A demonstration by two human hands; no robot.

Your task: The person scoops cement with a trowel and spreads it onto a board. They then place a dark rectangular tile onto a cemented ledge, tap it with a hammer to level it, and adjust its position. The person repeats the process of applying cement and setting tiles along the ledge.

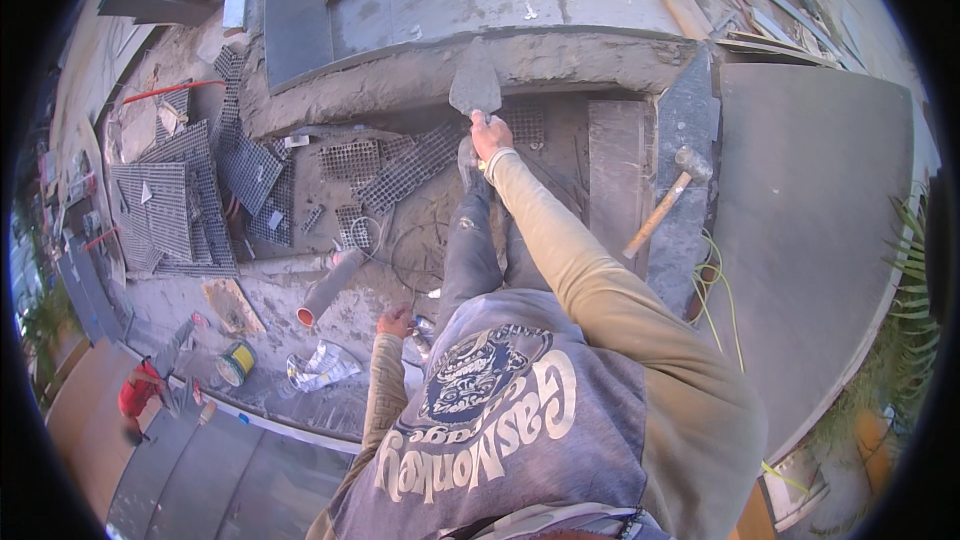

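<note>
My right hand (490,137) is closed on the handle of a trowel (475,85), whose grey blade lies against the rough cement edge (590,58) of the raised slab at top centre, above my shoe. My left hand (395,321) hangs beside my left hip, fingers curled; what they hold, if anything, I cannot make out. Near it lies a grey pipe (330,288). To the right of my right arm, a wooden-handled mallet (655,210) rests on a grey tile strip.
Plastic grids (170,210) are piled at left; more lie in the trench. A large grey slab (800,230) is at right, beside a yellow-green cable (720,300). A person in a red top (140,392) is at lower left, near a yellow bucket (236,363).
</note>
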